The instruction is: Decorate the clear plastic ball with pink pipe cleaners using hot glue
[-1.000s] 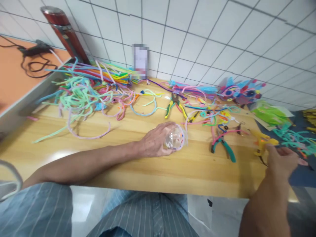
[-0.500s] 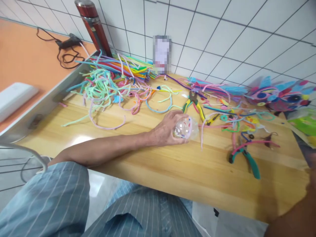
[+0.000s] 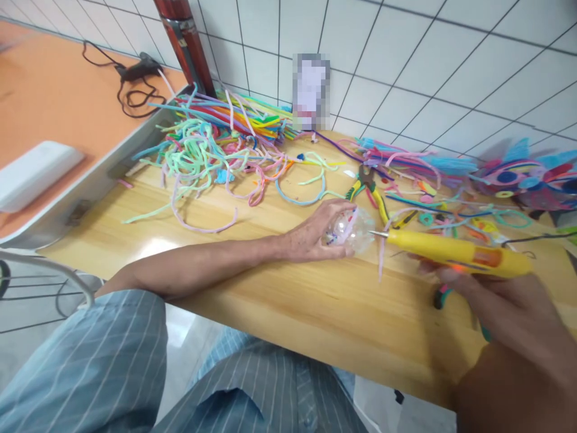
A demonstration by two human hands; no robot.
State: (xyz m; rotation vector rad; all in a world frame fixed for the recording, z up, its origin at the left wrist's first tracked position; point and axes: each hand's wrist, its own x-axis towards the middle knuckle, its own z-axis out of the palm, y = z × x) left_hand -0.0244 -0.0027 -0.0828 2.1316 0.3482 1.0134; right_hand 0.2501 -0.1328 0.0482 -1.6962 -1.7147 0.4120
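My left hand [image 3: 315,234] is closed around a clear plastic piece [image 3: 360,231] with small coloured bits on it, low over the wooden table. In my right hand [image 3: 500,300] is a yellow pen-like tool [image 3: 451,249] with a thin metal tip and a glowing orange spot. Its tip points left, at the right side of the clear piece; whether they touch I cannot tell. Just behind the clear piece lie yellow-green pliers [image 3: 369,186]. Teal-handled pliers [image 3: 439,296] are mostly hidden under my right hand.
Tangled pipe cleaners [image 3: 193,150] and a straight bundle [image 3: 252,120] lie at the back left, near a red flask [image 3: 187,48]. A phone [image 3: 311,90] leans on the wall. Colourful decorated figures [image 3: 523,174] stand at the back right.
My right hand has come in from the right edge with the yellow tool, up to the clear piece. My left hand keeps its hold. The view has shifted slightly.
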